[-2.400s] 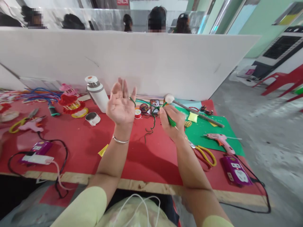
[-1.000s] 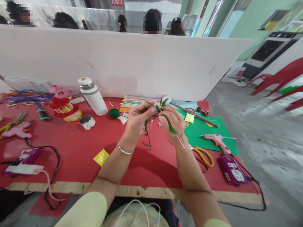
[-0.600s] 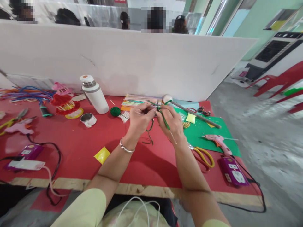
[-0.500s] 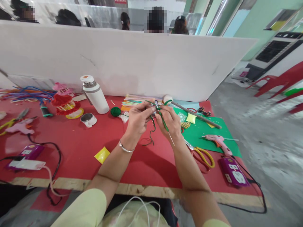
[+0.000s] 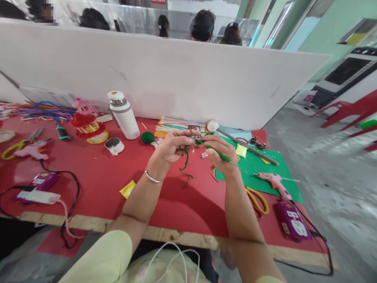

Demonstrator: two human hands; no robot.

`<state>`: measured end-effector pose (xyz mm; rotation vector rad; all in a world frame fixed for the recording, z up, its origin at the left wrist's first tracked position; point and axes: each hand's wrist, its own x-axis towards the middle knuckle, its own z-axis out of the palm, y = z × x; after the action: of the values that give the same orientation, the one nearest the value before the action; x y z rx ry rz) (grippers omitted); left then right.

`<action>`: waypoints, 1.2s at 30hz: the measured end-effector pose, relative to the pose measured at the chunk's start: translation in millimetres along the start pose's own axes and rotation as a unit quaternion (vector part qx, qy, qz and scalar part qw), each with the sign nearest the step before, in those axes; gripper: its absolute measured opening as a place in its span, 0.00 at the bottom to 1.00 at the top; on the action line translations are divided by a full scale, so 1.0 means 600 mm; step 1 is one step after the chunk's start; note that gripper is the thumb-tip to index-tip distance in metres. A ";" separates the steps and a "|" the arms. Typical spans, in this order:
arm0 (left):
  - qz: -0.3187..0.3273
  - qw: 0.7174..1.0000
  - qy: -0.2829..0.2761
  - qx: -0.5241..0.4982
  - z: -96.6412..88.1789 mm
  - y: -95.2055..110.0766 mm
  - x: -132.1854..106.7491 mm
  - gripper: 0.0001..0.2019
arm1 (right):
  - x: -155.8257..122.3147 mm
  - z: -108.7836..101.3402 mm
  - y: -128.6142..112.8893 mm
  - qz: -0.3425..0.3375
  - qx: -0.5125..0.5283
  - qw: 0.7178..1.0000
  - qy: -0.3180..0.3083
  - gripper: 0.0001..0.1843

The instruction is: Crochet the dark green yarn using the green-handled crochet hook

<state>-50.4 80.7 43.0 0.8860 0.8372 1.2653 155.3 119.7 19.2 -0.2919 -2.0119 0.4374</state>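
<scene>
Over the red table (image 5: 100, 181), hands (image 5: 172, 146) (image 5: 221, 155) grip green yarn (image 5: 198, 141) and hook (image 5: 223, 156); red sign (image 5: 159, 1) illegible

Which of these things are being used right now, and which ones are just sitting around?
Being used:
green yarn, pinched in the left hand
green-handled tool, in the right hand
green ball, probably, as its colour matches

Just sitting around:
white bottle
white cup
pink glue gun on the right
yellow-handled scissors on the right
yellow packet on the left

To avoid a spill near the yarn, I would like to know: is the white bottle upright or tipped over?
Upright: the white bottle stands on the red table, its white cap uppermost.
</scene>
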 end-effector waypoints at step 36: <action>-0.082 0.975 -0.135 0.156 0.031 0.023 -0.069 0.09 | -0.053 -0.095 -0.106 0.085 0.106 0.975 -0.176 0.15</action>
<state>-44.4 39.2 64.8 1.1852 0.8832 0.8563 219.2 60.0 45.1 -0.2682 -2.2670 0.8564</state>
